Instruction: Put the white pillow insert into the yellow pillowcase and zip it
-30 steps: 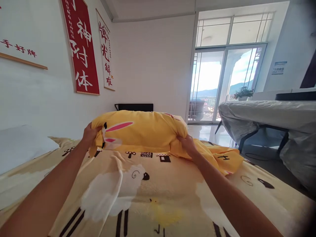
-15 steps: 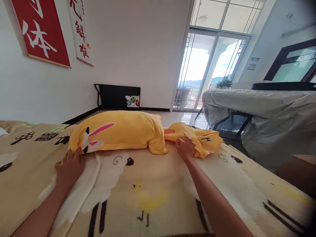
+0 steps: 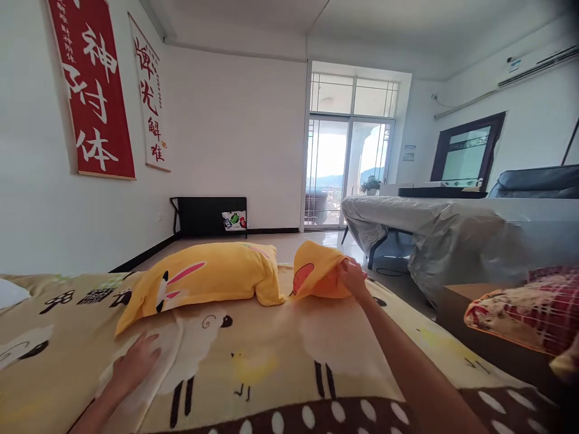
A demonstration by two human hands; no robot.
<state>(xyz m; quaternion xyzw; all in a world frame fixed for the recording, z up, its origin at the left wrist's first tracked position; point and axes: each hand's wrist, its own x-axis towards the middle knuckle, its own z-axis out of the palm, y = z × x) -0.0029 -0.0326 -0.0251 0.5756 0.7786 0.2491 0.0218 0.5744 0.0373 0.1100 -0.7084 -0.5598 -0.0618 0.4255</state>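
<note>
A yellow pillow (image 3: 212, 278) with a pink-eared rabbit print lies across the far side of a cream blanket (image 3: 271, 355) printed with sheep. To its right my right hand (image 3: 351, 279) grips the loose end of the yellow pillowcase (image 3: 314, 278) and holds it bunched up off the blanket. My left hand (image 3: 136, 364) lies flat on the blanket, fingers spread, a little in front of the pillow's left corner and not touching it.
A table under a grey plastic cover (image 3: 452, 235) stands to the right. A red patterned cushion (image 3: 520, 310) rests on a brown surface at the right edge. A black rack (image 3: 210, 215) stands against the far wall beside glass balcony doors (image 3: 346, 172). Red and white banners hang on the left wall.
Both hands let go of the pillow and it dropped onto the blanket. My right hand then took hold of the pillowcase's loose end and lifted it. My left hand slid back towards me.
</note>
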